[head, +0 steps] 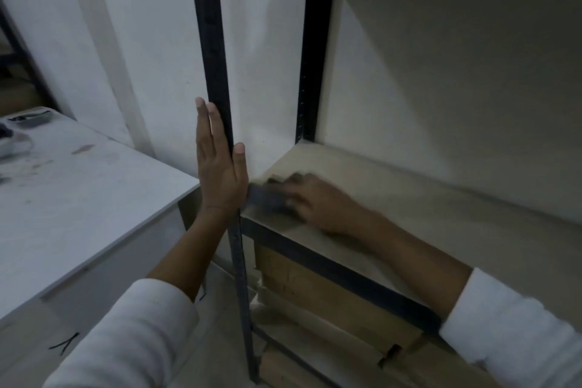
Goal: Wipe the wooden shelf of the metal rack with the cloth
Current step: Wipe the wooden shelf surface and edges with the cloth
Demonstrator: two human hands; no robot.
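A: Head view, the only one. Right hand (318,203) lies flat on the wooden shelf (393,198), fingers closed over a dark cloth (264,198). Hand and cloth are blurred, so mid-stroke, I'd judge.

B: Where on the shelf?

A: Front left corner, about 9 o'clock from the shelf's middle. The cloth sticks out at 9 o'clock from the right hand, under the fingertips, just beside the front upright (217,79) of the metal rack.

B: Left hand?

A: Left hand (220,167) is opened wide, palm against that upright, thumb hooked round its far side. It holds nothing; it looks to be bracing the frame.

B: Notes on doing the stroke well?

A: My judgement: keep the palm pressing the cloth flat, work it tight into the corner where the upright meets the front rail (340,277), then pull long overlapping passes toward 3 o'clock. The back edge by the wall (456,57), at 12 o'clock, likely needs its own pass.

B: Anything else?

A: A white worktop (78,198) at 9 o'clock of the rack; cardboard boxes (315,296) on the level below.
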